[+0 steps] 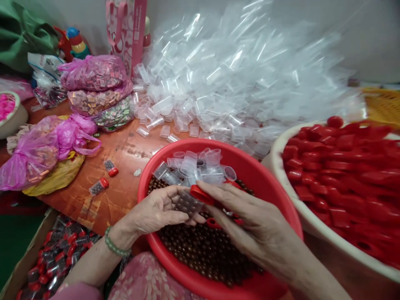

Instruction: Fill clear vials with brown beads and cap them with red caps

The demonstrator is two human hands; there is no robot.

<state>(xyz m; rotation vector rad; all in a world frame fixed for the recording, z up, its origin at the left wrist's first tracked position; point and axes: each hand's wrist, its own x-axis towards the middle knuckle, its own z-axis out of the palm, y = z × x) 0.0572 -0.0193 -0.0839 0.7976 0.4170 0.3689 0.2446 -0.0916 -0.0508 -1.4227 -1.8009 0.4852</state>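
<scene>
My left hand point(159, 210) is closed round a small clear plastic container point(187, 204) filled with dark brown beads. Between the fingers of my right hand point(253, 225) is a red cap point(201, 194), held at the container's open end; whether it is seated cannot be told. Both hands are over a red basin point(292, 216). In it lie many brown beads point(215, 258), a heap of clear empty containers point(190, 164) and a few loose red caps point(214, 223).
A huge pile of clear containers point(218, 83) rises behind the basin. On the right stands a white tub point(281, 166) of red caps point(343, 175). Two capped containers point(99, 186) lie on the table point(121, 200). Bags point(93, 75) sit left; a box of filled containers point(59, 250) is below.
</scene>
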